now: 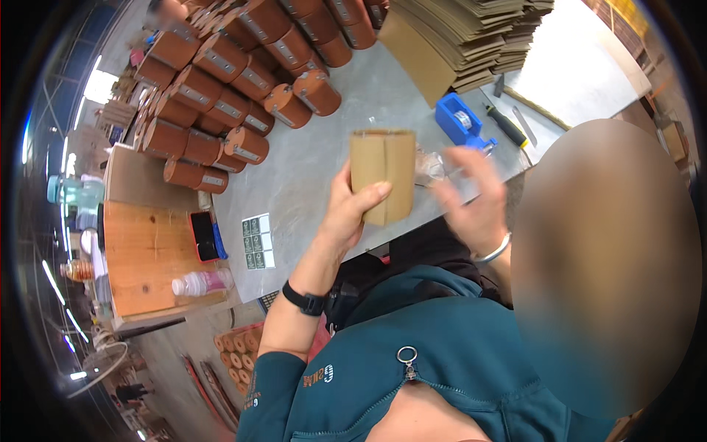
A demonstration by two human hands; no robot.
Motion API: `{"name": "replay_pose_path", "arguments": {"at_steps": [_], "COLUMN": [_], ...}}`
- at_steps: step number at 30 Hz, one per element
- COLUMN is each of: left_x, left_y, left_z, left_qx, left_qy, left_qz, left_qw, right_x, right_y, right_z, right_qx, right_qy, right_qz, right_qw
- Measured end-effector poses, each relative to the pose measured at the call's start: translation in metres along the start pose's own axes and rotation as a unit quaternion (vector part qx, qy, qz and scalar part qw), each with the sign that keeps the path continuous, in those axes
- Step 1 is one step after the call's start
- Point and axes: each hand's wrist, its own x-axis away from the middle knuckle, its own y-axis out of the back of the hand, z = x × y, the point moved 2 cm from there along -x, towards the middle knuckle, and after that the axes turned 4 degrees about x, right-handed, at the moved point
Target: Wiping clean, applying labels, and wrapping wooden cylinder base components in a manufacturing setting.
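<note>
My left hand (345, 210) is wrapped round a brown cardboard sleeve (383, 177), its thumb lying across the front. The sleeve stands roughly upright above the table's near edge, with a seam running down its side. A reddish-brown rim shows at its top; what is inside is mostly hidden. To the right, my right hand (475, 199) is raised and smeared by motion, apart from the sleeve. Some clear, crinkled plastic (431, 168) lies between that hand and the sleeve. Just beyond the right hand stands a blue tape dispenser (455, 121) with a roll in it.
Many reddish-brown cylinders (221, 59) with pale labels are stacked at the far left of the grey table (294, 177). Flat cardboard sheets (471, 37) are piled at the back. A green-handled tool (507, 125), a sticker sheet (258, 241) and a bottle (202, 282) lie about.
</note>
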Motion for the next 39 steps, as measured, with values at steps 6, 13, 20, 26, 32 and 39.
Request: {"name": "replay_pose_path", "arguments": {"at_steps": [6, 13, 20, 26, 32, 39], "left_x": [-0.092, -0.128, -0.132, -0.135, -0.135, -0.131], "left_y": [-0.047, -0.061, -0.057, -0.052, -0.055, -0.061], "left_z": [0.004, 0.027, 0.035, 0.037, 0.037, 0.036], "left_qx": [-0.033, -0.076, -0.068, -0.044, -0.039, -0.048], "left_qy": [0.037, 0.090, 0.087, 0.119, 0.114, 0.085], "left_qz": [0.125, 0.157, 0.146, 0.130, 0.139, 0.131], "left_qw": [0.991, 0.981, 0.983, 0.983, 0.983, 0.987], "right_x": [-0.027, -0.037, -0.035, -0.023, 0.021, 0.008], "right_y": [0.045, 0.025, 0.019, 0.053, 0.047, 0.044], "right_z": [-0.101, -0.118, -0.120, -0.100, -0.118, -0.129], "right_qx": [0.109, 0.048, 0.034, -0.122, -0.133, 0.205], "right_qy": [-0.136, -0.297, -0.281, -0.247, -0.379, -0.193], "right_qz": [-0.051, 0.091, 0.041, -0.025, 0.022, -0.003], "right_qw": [0.983, 0.949, 0.958, 0.961, 0.915, 0.960]}}
